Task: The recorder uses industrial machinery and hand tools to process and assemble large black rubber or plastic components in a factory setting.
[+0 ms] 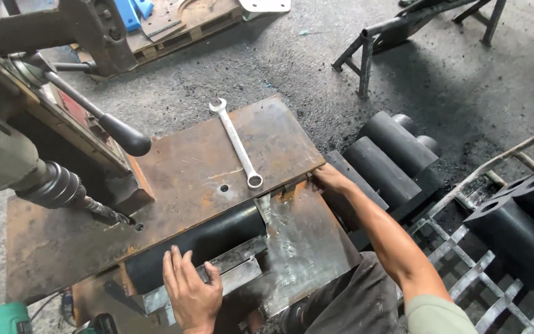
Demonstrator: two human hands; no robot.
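Black cylinder (199, 244) lay on its side against the near edge of the rusty steel plate (174, 185), long axis running low-left to upper-right, cradled on a bright angle-iron rest (233, 272). Left hand (191, 291) was the nearer: it lay flat over the cylinder's near flank and the rest, fingers spread and pointing away from the body, pressing rather than clasping. Right hand (330, 179) reached forward with the arm extended, fingertips curled on the plate's right corner beyond the cylinder's far end; how firmly that grip closed could not be told. A drill bit (103, 211) hung over the plate at left. A wrench (237, 144) lay untouched farther back.
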